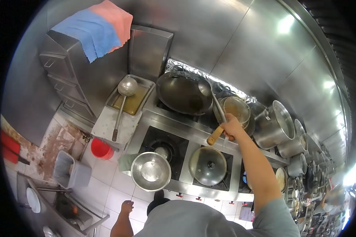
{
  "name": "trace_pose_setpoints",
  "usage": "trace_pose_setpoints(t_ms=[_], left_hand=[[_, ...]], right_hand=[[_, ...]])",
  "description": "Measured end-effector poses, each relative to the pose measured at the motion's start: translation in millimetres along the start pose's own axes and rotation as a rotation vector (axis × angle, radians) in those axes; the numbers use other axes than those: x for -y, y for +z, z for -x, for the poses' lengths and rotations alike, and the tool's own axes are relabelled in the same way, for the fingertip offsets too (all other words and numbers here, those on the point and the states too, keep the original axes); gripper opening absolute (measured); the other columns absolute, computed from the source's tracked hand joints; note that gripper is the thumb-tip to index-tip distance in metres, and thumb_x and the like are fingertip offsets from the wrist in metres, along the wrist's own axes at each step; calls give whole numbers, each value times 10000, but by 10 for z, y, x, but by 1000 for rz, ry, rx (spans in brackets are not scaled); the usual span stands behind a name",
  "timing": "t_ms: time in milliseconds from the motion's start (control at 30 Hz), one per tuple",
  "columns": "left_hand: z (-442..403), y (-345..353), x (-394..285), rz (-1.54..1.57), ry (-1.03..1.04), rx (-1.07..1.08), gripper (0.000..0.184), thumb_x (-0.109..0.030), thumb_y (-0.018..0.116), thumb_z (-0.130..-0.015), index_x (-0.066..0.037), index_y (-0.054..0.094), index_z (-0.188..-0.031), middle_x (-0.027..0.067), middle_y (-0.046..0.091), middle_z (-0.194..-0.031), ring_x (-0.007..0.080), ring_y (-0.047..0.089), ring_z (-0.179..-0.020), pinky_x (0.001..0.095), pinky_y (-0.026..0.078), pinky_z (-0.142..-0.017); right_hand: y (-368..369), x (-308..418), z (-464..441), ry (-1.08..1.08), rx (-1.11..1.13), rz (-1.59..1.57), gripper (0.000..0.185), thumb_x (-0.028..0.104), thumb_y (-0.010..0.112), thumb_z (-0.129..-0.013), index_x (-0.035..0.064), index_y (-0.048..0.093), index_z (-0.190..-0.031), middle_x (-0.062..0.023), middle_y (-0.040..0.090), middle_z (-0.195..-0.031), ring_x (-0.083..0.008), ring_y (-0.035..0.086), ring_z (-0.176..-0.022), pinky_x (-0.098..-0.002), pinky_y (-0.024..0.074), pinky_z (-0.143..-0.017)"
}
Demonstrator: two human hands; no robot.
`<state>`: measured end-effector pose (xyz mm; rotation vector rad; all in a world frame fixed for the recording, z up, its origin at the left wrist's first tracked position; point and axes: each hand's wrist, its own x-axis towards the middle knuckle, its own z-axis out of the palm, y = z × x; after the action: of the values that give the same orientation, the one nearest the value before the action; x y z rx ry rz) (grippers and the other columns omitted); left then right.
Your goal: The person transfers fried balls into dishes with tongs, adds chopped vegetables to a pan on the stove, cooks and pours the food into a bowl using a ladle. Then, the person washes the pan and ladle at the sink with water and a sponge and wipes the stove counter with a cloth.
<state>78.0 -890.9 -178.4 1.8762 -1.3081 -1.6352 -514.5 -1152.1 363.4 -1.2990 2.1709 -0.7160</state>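
Observation:
My right hand (231,127) is closed around the long handle of a ladle (205,87), near its wooden end. The ladle's bowl is over the right side of a dark wok (184,93) on the back of the stove. Low in the view, my left hand (127,206) hangs beside my body, fingers loosely bent and nothing visible in them. Above it, a shiny metal bowl (150,171) is at the stove's front left edge, next to a green cloth (126,162). A lidded pan (208,166) stands on the front burner.
A tray (146,85) of yellowish liquid holds a second ladle (127,86) at the left. Right of the wok are a strainer (237,109) and tall pots (275,126). A red bucket (102,149) and grey bin (81,172) stand lower left.

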Motion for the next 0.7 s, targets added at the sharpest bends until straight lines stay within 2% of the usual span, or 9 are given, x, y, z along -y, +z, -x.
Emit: trace_pose_setpoints(t_ms=[33, 100, 200, 300, 333, 433, 533, 600, 700], left_hand=[[50, -16, -24, 7, 0, -1, 191, -215, 695, -862, -59, 652, -963, 69, 656, -816, 178, 653, -626, 327, 508, -503], [267, -72, -114, 191, -369, 37, 219, -231, 729, -846, -54, 646, -944, 67, 660, -823, 201, 673, -652, 343, 516, -500], [324, -133, 546, -182, 12, 158, 158, -203, 674, -894, -58, 646, -951, 82, 672, -853, 237, 712, -785, 398, 559, -578], [737, -136, 381, 38, -595, 123, 110, -154, 582, -946, -70, 651, -959, 96, 679, -875, 284, 711, -955, 480, 578, -702], [761, -188, 336, 34, -594, 124, 110, -154, 582, -946, -70, 651, -959, 96, 679, -875, 284, 711, -955, 480, 578, -702], [753, -247, 572, 29, -654, 331, 161, -105, 493, -977, -75, 650, -959, 115, 678, -886, 308, 687, -1049, 545, 563, -773], [697, -317, 468, -1, -507, 358, 107, -138, 564, -951, -79, 653, -955, 122, 679, -879, 318, 695, -993, 551, 562, -743], [651, -307, 120, 268, -620, 23, 114, -177, 648, -903, -88, 665, -972, 121, 683, -877, 319, 697, -938, 544, 558, -739], [137, -431, 392, -447, 61, 311, 154, -198, 684, -877, -92, 679, -989, 91, 681, -860, 299, 691, -862, 512, 549, -715]], right_hand=[[102, -73, -200, -4, 1, 5, 524, 39, 616, -790, 10, 566, -1311, -148, 658, -751, -207, 603, -513, -361, 483, -481], [310, -268, -575, 2, 126, -94, 449, -4, 614, -806, -8, 560, -1251, -94, 588, -682, -168, 543, -453, -317, 438, -392], [347, 94, -434, 270, 234, -538, 173, 49, 634, -834, 1, 591, -995, -79, 595, -694, -142, 570, -523, -270, 483, -443], [331, 102, -540, 576, 416, -1098, 119, 79, 628, -865, -2, 553, -909, -81, 600, -754, -116, 566, -562, -225, 486, -470], [322, 81, -574, 684, 517, -1385, 146, 83, 622, -878, -11, 518, -918, -88, 589, -783, -96, 547, -559, -196, 467, -456], [342, 26, -561, 652, 591, -1473, 227, 90, 608, -888, -60, 471, -991, -107, 572, -842, -86, 540, -569, -163, 434, -439], [297, 113, -457, 668, 480, -1252, 135, 82, 576, -890, 1, 486, -947, -72, 548, -793, -71, 517, -517, -198, 430, -392], [265, 195, -306, 503, 409, -966, 151, 71, 592, -874, -3, 528, -989, -69, 554, -758, -87, 517, -509, -224, 431, -392], [234, 41, -294, 227, 296, -501, 310, 50, 630, -831, -11, 592, -1132, -76, 587, -717, -125, 544, -518, -270, 442, -414]])
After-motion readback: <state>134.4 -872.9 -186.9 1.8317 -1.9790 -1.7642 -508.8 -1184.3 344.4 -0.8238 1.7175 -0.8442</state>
